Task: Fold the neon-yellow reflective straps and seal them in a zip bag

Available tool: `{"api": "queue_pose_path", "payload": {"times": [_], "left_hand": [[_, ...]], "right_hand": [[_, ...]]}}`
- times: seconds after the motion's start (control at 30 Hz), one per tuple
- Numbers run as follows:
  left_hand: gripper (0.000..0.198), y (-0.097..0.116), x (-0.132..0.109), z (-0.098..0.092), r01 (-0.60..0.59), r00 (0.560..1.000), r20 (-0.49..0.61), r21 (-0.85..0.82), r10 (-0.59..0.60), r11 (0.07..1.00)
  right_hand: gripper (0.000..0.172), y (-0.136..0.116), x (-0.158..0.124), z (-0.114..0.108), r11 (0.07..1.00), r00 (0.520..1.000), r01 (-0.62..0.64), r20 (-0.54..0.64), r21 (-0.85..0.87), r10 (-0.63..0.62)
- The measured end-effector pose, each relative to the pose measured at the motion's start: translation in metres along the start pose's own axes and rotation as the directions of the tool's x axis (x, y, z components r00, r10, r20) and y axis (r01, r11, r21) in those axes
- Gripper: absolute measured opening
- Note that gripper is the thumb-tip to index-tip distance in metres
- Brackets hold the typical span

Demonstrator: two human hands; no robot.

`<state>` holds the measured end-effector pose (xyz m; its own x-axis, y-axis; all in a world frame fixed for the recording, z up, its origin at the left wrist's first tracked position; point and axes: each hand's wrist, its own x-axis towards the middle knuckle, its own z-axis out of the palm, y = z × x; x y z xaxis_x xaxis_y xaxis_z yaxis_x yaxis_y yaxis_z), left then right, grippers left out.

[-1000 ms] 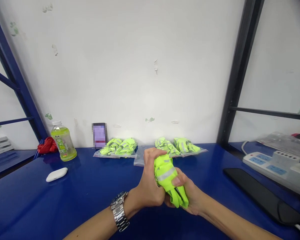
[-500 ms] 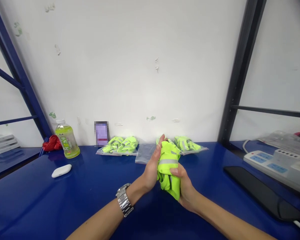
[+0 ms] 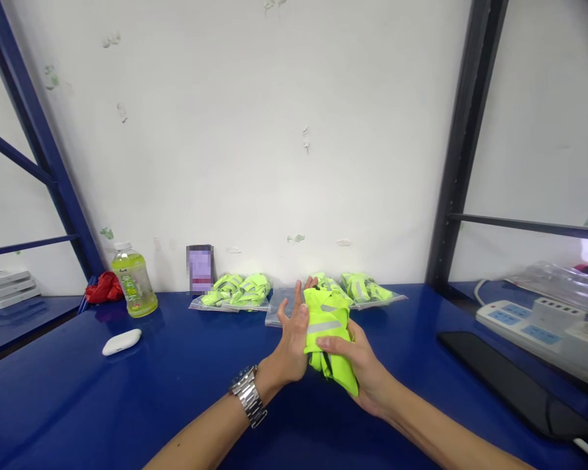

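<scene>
A folded neon-yellow reflective vest (image 3: 327, 320) with silver-grey stripes is held up over the blue table. My right hand (image 3: 360, 359) grips its lower right side, thumb pressed across the front. On the other side, my left hand (image 3: 291, 339) rests its palm against the vest's left edge, fingers stretched upward and apart; a metal watch is on that wrist. Behind the hands lies a flat clear plastic bag (image 3: 274, 313), partly covered by my left fingers. Bagged yellow vests (image 3: 242, 289) lie left of it, and more bagged vests (image 3: 365, 287) lie right.
A drink bottle (image 3: 134, 281), a white case (image 3: 122, 342) and a red cloth bundle (image 3: 104, 287) are on the left. A phone (image 3: 200, 269) leans on the wall. At right are a black phone-like slab (image 3: 509, 378) with a white cable and a power strip (image 3: 529, 323).
My left fingers have spread apart and tipped back from the vest, while the palm stays against it. The vest has turned slightly in my right hand, its top tilting left.
</scene>
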<state>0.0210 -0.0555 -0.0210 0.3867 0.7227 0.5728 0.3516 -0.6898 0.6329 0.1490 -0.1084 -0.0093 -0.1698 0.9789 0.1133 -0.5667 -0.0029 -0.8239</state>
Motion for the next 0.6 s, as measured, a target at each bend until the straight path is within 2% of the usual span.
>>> {"api": "queue_pose_path", "payload": {"times": [0.07,0.17,0.27,0.47,0.53,0.6], "left_hand": [[0.052,-0.005,-0.004,-0.003,-0.025,0.999,0.035,0.067,0.023,0.997],[0.051,-0.007,-0.007,-0.007,-0.003,0.997,0.081,0.090,-0.004,0.996],[0.052,-0.003,-0.006,-0.011,0.012,0.990,0.137,0.132,-0.030,0.991],[0.054,0.002,0.001,-0.015,-0.054,0.981,0.193,0.247,0.005,0.968],[0.053,0.007,0.004,-0.019,-0.084,0.981,0.193,0.296,0.026,0.952],[0.046,0.018,0.006,-0.027,-0.125,0.991,0.090,0.366,0.098,0.922]], "right_hand": [[0.058,-0.001,0.000,0.000,1.000,1.000,-0.017,-0.008,-0.007,0.017],[0.059,-0.001,-0.001,-0.002,0.999,0.999,-0.045,-0.022,0.003,0.045],[0.053,-0.001,-0.001,-0.005,0.998,0.998,-0.059,-0.015,-0.007,0.058],[0.042,-0.004,0.004,-0.007,0.999,1.000,-0.016,0.003,-0.032,0.016],[0.040,-0.007,0.006,-0.008,0.998,1.000,0.012,-0.002,-0.061,-0.012],[0.039,-0.011,0.009,-0.011,0.994,0.998,0.060,-0.025,-0.095,-0.062]]}}
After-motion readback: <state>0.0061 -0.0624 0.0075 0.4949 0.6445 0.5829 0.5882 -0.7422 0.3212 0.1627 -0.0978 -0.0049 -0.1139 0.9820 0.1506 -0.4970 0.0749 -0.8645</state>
